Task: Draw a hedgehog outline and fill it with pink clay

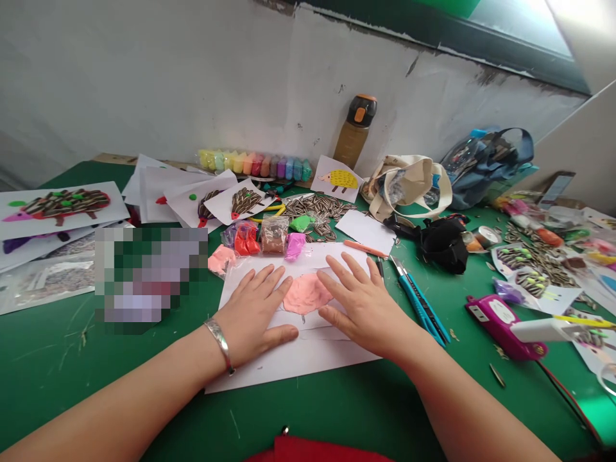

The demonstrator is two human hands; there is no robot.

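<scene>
A white sheet of paper [289, 359] lies on the green table, with a flat patch of pink clay [305, 292] on it and a few drawn lines around the patch. My left hand [257, 311], a silver bracelet at its wrist, rests spread on the paper at the clay's left side. On the right side, my right hand [363, 305] is spread too, its fingertips at the clay's right edge. Neither hand holds anything. Just beyond the paper are bags of red clay [246, 239], brown clay [274, 236] and purple clay [295, 246], with more pink clay [222, 259] at the left.
Blue cutters [418, 305] and an orange pen [366, 248] lie right of the paper. Sunflower seeds [320, 208], a bottle [355, 131] and a cloth bag [409, 183] stand or lie behind. Hedgehog pictures [62, 208] are at left, a magenta glue gun [505, 327] at right.
</scene>
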